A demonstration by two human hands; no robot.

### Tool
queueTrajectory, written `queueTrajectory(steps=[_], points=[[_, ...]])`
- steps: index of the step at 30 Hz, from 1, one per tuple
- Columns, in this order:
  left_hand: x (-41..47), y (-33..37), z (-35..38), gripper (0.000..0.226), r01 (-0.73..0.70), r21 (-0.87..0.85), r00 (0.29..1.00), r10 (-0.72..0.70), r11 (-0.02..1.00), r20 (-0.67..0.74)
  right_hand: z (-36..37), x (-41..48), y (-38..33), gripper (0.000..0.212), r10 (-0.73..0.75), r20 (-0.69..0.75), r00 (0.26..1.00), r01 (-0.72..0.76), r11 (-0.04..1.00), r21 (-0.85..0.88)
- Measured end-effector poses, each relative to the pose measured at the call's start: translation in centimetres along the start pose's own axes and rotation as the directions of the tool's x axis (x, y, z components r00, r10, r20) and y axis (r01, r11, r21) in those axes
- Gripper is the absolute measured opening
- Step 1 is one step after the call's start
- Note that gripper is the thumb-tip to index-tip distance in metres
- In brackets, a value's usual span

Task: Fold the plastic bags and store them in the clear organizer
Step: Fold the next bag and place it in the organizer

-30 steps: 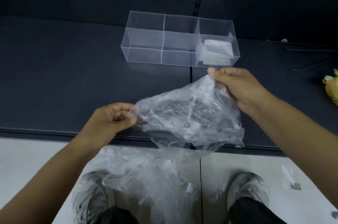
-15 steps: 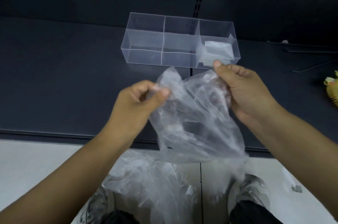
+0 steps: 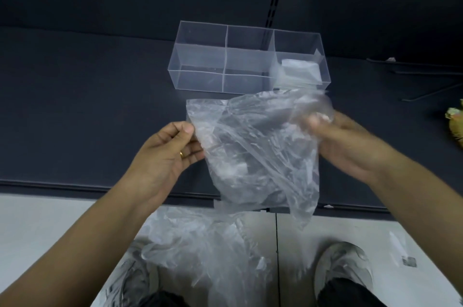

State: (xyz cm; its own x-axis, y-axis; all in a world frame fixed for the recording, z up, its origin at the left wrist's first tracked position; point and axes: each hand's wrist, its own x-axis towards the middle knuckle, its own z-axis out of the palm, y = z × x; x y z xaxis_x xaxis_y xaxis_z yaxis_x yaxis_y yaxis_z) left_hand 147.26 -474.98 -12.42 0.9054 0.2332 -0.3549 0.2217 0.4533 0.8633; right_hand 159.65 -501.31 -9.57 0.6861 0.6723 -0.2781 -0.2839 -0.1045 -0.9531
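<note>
A crumpled clear plastic bag hangs in the air between my hands, above the dark table's near edge. My left hand pinches its left edge between thumb and fingers. My right hand grips its upper right corner, and the film covers the fingertips. Behind the bag stands the clear organizer with three compartments. Folded bags lie in its right compartment. The other two compartments hold nothing.
A heap of loose plastic bags lies on the light floor by my shoes. The dark table stretches left and right of the organizer. A yellow object sits at the table's right edge, with thin rods behind it.
My hands have moved apart and the bag has spread wider between them. My left hand went from the bag's top to its left edge. My right hand shifted right and lower.
</note>
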Motion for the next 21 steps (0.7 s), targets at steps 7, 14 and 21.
queueTrajectory(steps=[7,14,21], points=[[0.5,1.0,-1.3,0.025,0.181,0.271,0.965,-0.118,0.946,-0.234,1.8,0.0,-1.0,0.03,-0.05,-0.151,0.987,0.057,0.997,0.044],[0.1,5.5,2.8,0.05,-0.124,0.614,0.98,-0.002,0.779,0.201,7.2,0.3,-3.0,0.022,-0.087,0.041,0.995,0.094,0.97,-0.223],[1.6,4.1,2.4,0.017,-0.159,0.478,0.969,0.23,0.864,-0.092,5.6,0.9,-2.6,0.033,0.075,0.054,0.996,-0.052,0.936,-0.348]])
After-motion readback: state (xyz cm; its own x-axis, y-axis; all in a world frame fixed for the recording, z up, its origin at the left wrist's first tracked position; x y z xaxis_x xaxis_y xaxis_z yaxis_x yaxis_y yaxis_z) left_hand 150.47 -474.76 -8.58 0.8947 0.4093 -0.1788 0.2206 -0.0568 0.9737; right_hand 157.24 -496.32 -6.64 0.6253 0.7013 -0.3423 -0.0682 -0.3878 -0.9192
